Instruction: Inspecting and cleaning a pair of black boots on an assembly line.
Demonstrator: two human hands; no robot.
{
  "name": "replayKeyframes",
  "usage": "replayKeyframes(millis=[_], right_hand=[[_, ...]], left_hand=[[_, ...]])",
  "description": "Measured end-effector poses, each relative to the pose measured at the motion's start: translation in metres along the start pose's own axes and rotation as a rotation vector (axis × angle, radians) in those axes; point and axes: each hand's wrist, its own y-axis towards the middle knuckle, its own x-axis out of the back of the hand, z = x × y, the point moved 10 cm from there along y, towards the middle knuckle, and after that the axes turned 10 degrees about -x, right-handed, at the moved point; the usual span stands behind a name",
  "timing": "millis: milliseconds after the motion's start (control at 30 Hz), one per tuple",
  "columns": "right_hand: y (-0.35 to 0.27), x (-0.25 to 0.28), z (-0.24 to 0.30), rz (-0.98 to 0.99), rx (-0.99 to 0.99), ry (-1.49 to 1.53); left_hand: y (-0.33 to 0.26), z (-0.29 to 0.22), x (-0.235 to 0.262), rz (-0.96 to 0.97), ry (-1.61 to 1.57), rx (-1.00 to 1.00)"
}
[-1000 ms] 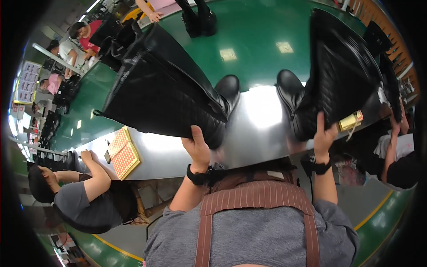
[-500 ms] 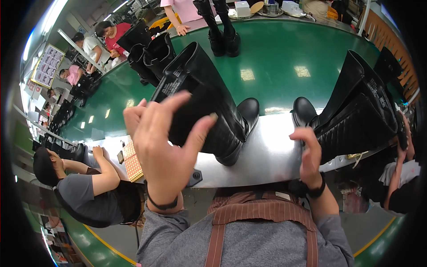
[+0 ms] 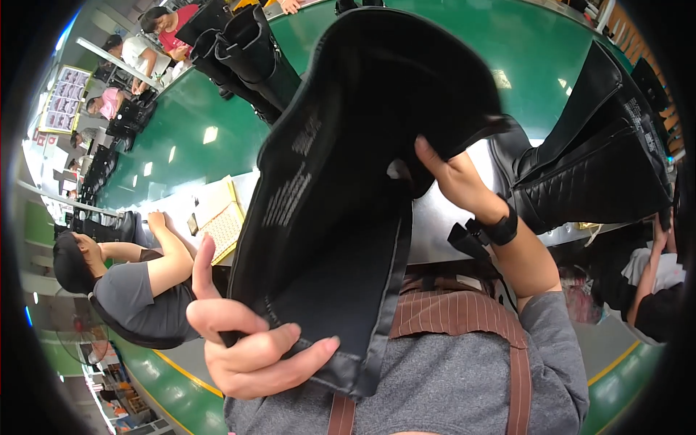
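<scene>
A tall black boot (image 3: 319, 275) is tipped toward me, its wide top opening facing up at me and its dark lining in view. Pale print runs along the inside of the shaft. My left hand (image 3: 261, 351) grips the near edge of the shaft, fingers curled over the rim and the index finger raised. On the opposite side, my right hand (image 3: 467, 185) holds the edge of the opening, thumb over the rim. The shaft hides the boot's foot. To the right stands another tall black boot (image 3: 594, 174) with a quilted panel, its shaft leaning right.
A metal ledge (image 3: 442, 250) runs along the near side of a green table surface (image 3: 304, 22). More black boots (image 3: 250, 51) stand at the far left. A yellow-edged patterned sheet (image 3: 221, 221) lies left, near a seated person (image 3: 148, 290). Another person's hands (image 3: 661, 235) show at right.
Both hands, apart from the boot before, now grip its shaft. The boot has been tipped toward me, its opening coming closer. My view has shifted slightly.
</scene>
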Motion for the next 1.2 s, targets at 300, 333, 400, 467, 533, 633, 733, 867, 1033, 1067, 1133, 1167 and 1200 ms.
replayKeyframes(millis=[300, 333, 400, 467, 533, 633, 733, 867, 1033, 1067, 1133, 1167, 1200], right_hand=[[-0.002, 0.005, -0.003, 0.023, 0.062, 0.073], [-0.002, 0.006, -0.003, 0.005, 0.068, 0.075], [0.000, 0.003, -0.008, 0.002, 0.037, 0.060], [0.005, -0.001, -0.023, 0.012, -0.097, 0.029], [0.002, 0.001, -0.014, -0.045, 0.024, -0.090], [-0.007, 0.011, -0.029, -0.087, -0.068, -0.108], [-0.035, 0.035, -0.039, -0.209, -0.053, -0.148], [-0.064, 0.019, -0.121, 0.005, -0.590, -0.211], [-0.050, -0.011, -0.139, 0.158, -0.493, -0.206], [-0.050, -0.014, -0.145, 0.201, -0.549, -0.155], [-0.052, -0.021, -0.152, 0.279, -0.656, -0.023], [-0.053, -0.022, -0.152, 0.287, -0.695, 0.013], [-0.055, -0.023, -0.151, 0.291, -0.728, 0.054]], left_hand=[[-0.017, -0.008, 0.006, -0.152, -0.080, -0.167], [-0.009, -0.006, 0.004, -0.118, -0.102, -0.144], [0.010, 0.004, 0.002, -0.067, -0.050, -0.075], [0.024, 0.024, 0.002, -0.167, 0.094, 0.031], [0.012, 0.056, 0.004, -0.448, 0.371, 0.333], [-0.010, 0.080, -0.025, -0.605, 0.388, 0.434], [-0.036, 0.074, -0.067, -0.581, 0.470, 0.360], [-0.089, 0.093, -0.179, -0.444, -0.396, 0.591], [-0.154, 0.096, -0.262, -0.276, -0.737, 0.981], [-0.159, 0.097, -0.265, -0.272, -0.744, 1.011], [-0.163, 0.097, -0.266, -0.261, -0.736, 1.046], [-0.163, 0.097, -0.266, -0.275, -0.743, 1.069], [-0.164, 0.097, -0.266, -0.287, -0.738, 1.095]])
